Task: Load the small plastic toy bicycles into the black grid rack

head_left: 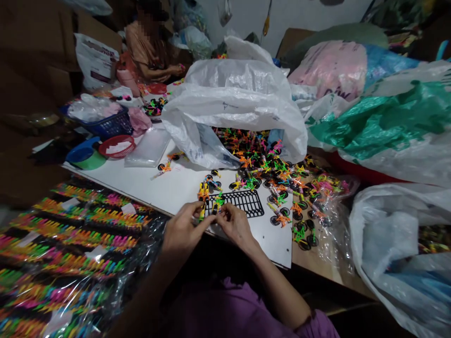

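A black plastic grid rack (259,206) lies at the front of the white table, with small toy bicycles standing at its left end. My left hand (186,227) is closed at that end, its thumb and fingers around the rack's edge beside an orange-and-yellow toy bicycle (203,191). Close by, my right hand (237,227) pinches the lower part of a green-and-yellow toy bicycle (220,201) over the rack. The fingertips partly hide where these pieces meet. Just behind the rack lie loose toy bicycles (251,182).
A white sack (232,110) spills a heap of toy bicycles (282,173) rightward. At left are a red basket (118,152), a blue basket (109,124) and bagged rows of colourful toys (81,234). Another open sack (373,220) stands right. A person (148,51) sits behind, hands raised.
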Demonstrator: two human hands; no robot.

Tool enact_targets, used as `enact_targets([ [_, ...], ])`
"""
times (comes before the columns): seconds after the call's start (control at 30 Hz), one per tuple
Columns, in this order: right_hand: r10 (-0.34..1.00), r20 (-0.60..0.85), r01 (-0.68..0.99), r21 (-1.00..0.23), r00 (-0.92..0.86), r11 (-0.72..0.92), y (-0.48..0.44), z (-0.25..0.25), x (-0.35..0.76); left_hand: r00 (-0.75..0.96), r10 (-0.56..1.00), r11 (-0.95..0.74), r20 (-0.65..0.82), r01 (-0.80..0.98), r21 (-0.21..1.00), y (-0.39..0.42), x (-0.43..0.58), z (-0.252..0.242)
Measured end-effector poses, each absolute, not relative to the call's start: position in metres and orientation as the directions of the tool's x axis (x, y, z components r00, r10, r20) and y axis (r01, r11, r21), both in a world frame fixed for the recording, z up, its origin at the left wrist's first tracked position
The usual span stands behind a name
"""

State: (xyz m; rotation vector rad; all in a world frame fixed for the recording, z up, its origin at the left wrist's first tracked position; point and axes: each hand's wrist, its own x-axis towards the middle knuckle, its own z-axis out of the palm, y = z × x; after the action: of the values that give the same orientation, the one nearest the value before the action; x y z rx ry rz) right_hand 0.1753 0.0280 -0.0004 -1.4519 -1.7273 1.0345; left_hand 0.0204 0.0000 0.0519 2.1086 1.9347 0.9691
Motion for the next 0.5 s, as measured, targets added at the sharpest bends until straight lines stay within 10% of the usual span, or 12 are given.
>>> enact_targets([
  [0.27, 0.985, 0.05, 0.346, -0.932, -0.167, 0.106, 0.024, -0.041, 0.162, 0.282, 0.907, -0.399, 0.312, 0.815, 0.421, 0.001, -0.004, 0.038],
  [0.5, 0.94, 0.143, 0.551, -0.779, -0.309, 0.299, 0.022, -0.046, 0.154, 0.343, 0.883, -0.454, 0.32, 0.797, 0.397, 0.002, 0.008, 0.014],
])
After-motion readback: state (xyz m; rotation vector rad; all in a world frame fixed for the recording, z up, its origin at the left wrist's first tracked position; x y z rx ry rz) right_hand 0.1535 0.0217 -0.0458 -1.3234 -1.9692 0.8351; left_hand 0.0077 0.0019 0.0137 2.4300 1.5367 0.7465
